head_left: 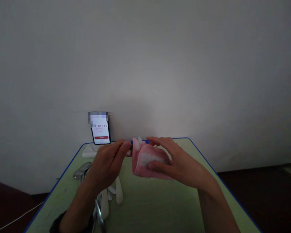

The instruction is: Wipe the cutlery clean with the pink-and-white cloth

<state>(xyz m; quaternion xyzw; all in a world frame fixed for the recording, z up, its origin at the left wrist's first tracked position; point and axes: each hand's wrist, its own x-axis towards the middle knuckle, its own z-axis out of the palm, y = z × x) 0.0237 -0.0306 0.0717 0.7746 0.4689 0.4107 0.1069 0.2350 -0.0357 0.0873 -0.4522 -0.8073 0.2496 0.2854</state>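
My right hand (171, 161) is wrapped round a folded pink and white cloth (145, 159), held above the green table (145, 204). My left hand (108, 165) pinches the end of a thin item that goes into the cloth. The item is mostly hidden, so I cannot make out what it is. Both hands are lifted off the table, close together near its far edge.
Several metal and white-handled utensils (105, 197) lie on the table under my left forearm. A phone (101, 131) showing a timer leans against the grey wall on a white block (91, 150). The table has a blue rim; dark floor lies on both sides.
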